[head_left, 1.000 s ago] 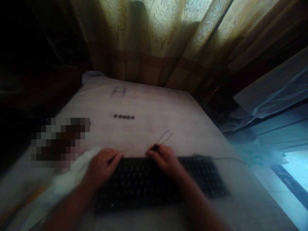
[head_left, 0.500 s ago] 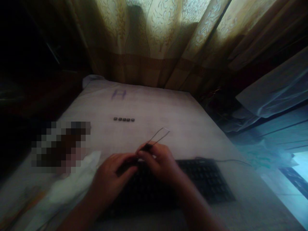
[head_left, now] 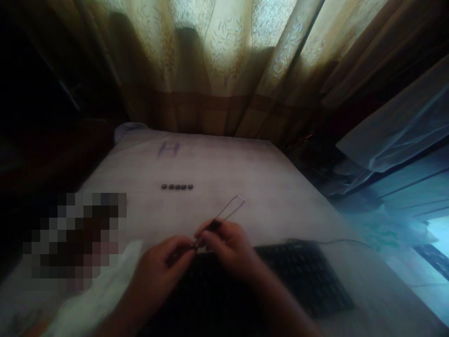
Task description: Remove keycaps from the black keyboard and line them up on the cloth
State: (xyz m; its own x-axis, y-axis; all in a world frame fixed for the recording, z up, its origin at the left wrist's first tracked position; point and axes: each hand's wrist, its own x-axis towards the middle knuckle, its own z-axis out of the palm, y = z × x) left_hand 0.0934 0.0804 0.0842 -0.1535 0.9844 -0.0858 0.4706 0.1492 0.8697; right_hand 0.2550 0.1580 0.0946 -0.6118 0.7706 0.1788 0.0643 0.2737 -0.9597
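Observation:
My right hand point(head_left: 228, 241) is closed on a wire keycap puller, its black handle point(head_left: 213, 225) between thumb and fingers. The thin wire loop point(head_left: 234, 204) sticks out up and to the right, with nothing in it. My left hand point(head_left: 170, 262) is closed close beside it, fingertips almost meeting those of the right. A small dark piece point(head_left: 194, 246) shows at the left fingertips, too blurred to name. Below both hands lies a black keyboard point(head_left: 308, 276), partly covered by the forearms. Beyond them, several dark keycaps point(head_left: 177, 187) form a row on the white cloth.
White cloth covers the table point(head_left: 252, 164), with a purple H mark point(head_left: 169, 150) toward the back. A crumpled white cloth or bag point(head_left: 94, 295) and a pixelated area lie at left. The keyboard's cable point(head_left: 340, 241) runs right. A patterned curtain point(head_left: 224, 56) hangs behind.
The view has tilted up slightly, so the table and hands appear lower. Both hands keep their grips close together, and the row of keycaps is the same.

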